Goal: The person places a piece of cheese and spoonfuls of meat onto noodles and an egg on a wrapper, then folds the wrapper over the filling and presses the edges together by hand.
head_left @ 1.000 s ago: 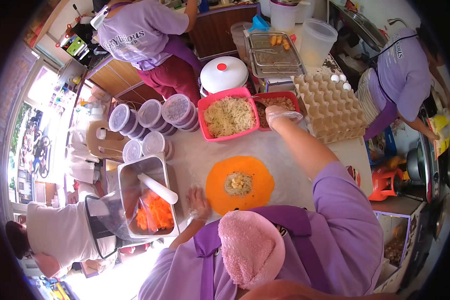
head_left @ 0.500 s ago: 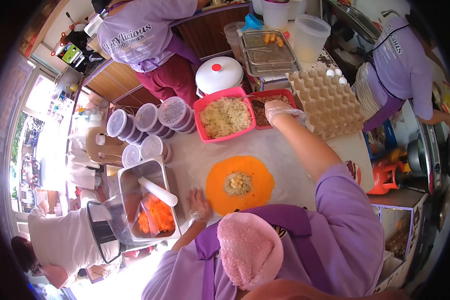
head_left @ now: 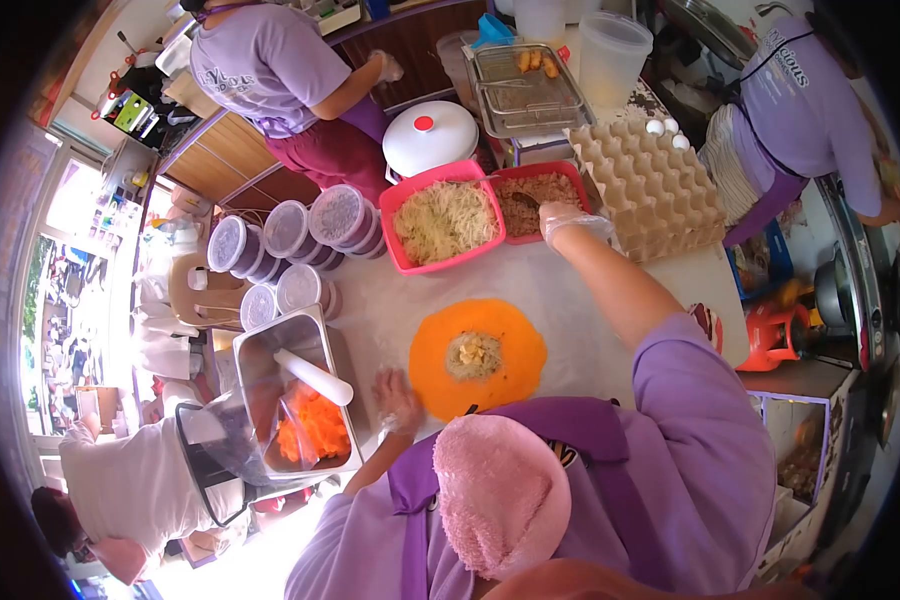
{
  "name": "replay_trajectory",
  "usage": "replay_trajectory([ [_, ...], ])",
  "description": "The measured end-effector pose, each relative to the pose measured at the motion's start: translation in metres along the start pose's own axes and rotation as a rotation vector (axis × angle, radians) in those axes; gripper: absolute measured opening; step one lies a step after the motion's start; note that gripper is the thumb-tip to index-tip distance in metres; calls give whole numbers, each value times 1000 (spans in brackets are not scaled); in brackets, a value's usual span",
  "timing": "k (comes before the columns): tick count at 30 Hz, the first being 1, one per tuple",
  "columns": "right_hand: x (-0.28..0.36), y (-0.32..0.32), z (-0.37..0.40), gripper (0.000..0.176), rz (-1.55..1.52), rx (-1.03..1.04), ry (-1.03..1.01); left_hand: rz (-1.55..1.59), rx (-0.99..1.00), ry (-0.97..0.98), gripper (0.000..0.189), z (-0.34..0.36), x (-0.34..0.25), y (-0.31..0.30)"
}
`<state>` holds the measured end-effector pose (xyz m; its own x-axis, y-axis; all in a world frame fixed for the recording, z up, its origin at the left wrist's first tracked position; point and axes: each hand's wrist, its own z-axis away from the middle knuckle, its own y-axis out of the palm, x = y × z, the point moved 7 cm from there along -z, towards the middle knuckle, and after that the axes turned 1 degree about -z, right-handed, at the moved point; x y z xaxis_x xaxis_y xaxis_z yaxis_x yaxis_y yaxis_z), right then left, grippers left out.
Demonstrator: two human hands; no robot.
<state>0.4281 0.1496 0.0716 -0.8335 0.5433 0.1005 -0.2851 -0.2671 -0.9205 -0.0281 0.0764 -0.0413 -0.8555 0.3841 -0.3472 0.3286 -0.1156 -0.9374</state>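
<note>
A flat orange round (head_left: 518,345) lies on the table, with a small mound of pale shreds and yellowish bits (head_left: 473,356) at its middle. Beside its left edge, my left hand (head_left: 398,402), in a clear glove, rests on the tabletop with fingers spread. My gloved right hand (head_left: 568,222) grips a spoon (head_left: 523,199) over the red tub of brown minced filling (head_left: 547,187). Next to that tub stands a pink tub of pale shreds (head_left: 443,222).
Left are a steel pan (head_left: 246,372) of orange food with a white-handled tool, and stacked lidded tubs (head_left: 288,228). Egg trays (head_left: 650,185), a white lidded pot (head_left: 430,140) and a metal tray (head_left: 530,100) stand behind. Co-workers (head_left: 265,65) stand behind the table and at right.
My right hand has shifted slightly within the red tub's area, still with the spoon. The co-worker behind has turned, and a gloved hand now shows. The whole view has shifted slightly.
</note>
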Motion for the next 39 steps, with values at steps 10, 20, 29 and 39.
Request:
replay_trajectory([
  [10,16,-8,16,30,7,0,-89,11,-1,-42,47,-3,-1,0],
  [20,6,-34,21,32,8,50,-29,-7,24,-51,47,-1,2,2],
  [29,10,-28,25,32,92,104,-43,0,11,-7,48,-1,-3,-2],
  [39,-13,-16,-8,31,127,93,-70,31,-13,-20,44,0,-3,-1],
])
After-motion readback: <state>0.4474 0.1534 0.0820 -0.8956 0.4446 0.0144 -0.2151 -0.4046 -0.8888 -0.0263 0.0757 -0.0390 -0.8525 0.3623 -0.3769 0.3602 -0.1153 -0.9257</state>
